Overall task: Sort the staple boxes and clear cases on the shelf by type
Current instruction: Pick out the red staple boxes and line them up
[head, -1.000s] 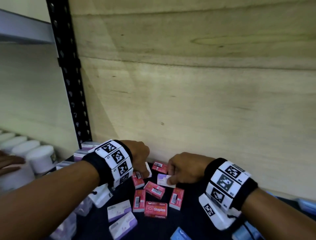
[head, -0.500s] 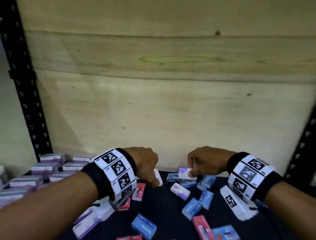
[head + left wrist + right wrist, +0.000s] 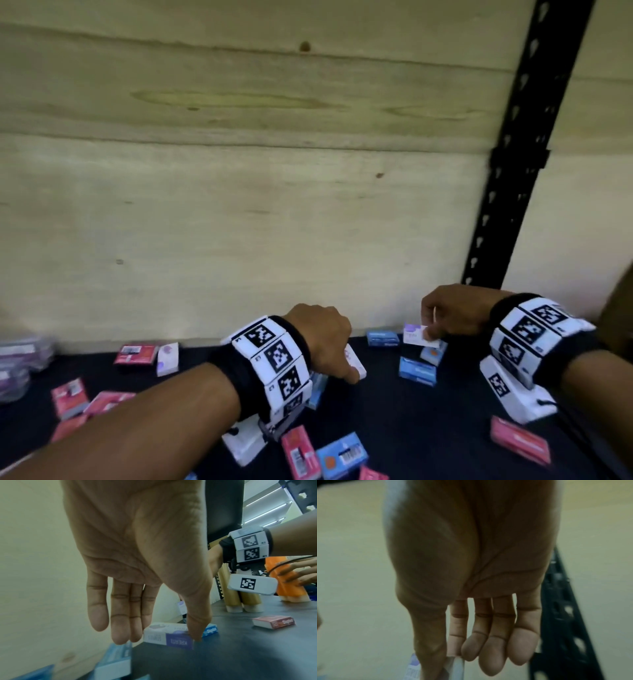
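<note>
Small staple boxes in red, blue and purple-and-white lie scattered on the dark shelf (image 3: 445, 428). My left hand (image 3: 344, 371) pinches a purple-and-white staple box (image 3: 169, 639) between thumb and fingers, low on the shelf surface beside a blue box (image 3: 210, 630). My right hand (image 3: 430, 334) holds another purple-and-white box (image 3: 414, 335) between thumb and index finger, lifted above several blue boxes (image 3: 417, 370) near the back wall. In the right wrist view only an edge of that box (image 3: 455, 669) shows. Clear cases (image 3: 20, 359) sit blurred at the far left.
Red boxes (image 3: 135, 354) cluster at the left, with another red box (image 3: 520, 442) at the front right. A black perforated upright (image 3: 507, 171) stands behind my right hand. A wooden panel (image 3: 239, 205) closes the back. Another person's hand (image 3: 300, 574) touches orange packs further right.
Both hands and the view have shifted right along the shelf, from the red boxes to the blue ones. Each hand still carries its purple-and-white box. The left hand's box is lower now.
</note>
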`<state>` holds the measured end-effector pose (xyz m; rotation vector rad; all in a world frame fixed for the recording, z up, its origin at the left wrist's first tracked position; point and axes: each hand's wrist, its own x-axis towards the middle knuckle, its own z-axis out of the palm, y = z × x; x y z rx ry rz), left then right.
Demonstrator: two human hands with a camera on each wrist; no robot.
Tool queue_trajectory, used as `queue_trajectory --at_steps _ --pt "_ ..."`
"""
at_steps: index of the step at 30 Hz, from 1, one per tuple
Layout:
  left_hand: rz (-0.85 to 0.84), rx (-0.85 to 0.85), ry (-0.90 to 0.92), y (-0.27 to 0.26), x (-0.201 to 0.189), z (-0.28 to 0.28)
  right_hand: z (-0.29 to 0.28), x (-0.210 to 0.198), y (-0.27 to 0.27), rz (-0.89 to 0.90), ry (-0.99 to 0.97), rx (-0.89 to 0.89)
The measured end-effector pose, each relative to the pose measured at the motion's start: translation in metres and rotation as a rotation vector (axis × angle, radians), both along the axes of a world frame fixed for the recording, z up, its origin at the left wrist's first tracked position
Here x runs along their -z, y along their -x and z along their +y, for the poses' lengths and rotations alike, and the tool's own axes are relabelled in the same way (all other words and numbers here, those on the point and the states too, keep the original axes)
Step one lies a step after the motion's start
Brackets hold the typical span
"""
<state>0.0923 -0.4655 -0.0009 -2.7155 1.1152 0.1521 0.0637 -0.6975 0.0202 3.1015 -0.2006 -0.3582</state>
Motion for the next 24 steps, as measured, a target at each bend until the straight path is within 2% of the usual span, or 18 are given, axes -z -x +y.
queue_trajectory --at_steps 5,11,14,20,24 --pt "0.043 0.057 -0.010 0.000 0.012 -0.036 -0.041 0.003 0.001 0.067 -0.015 0.093" --pt "0.128 0.075 -0.051 -0.002 0.023 -0.055 -0.060 0.001 0.002 0.442 -0.050 0.176" --pt "0.156 0.087 -0.063 -0.001 0.028 -0.056 -0.061 0.005 0.002 0.530 -0.037 0.175" --pt "0.123 0.085 -0.097 0.000 0.027 -0.051 -0.058 0.018 0.008 0.445 -0.065 0.174" --pt "0.131 0.023 -0.065 -0.009 0.021 -0.026 -0.048 0.010 0.012 0.412 -0.039 0.130"
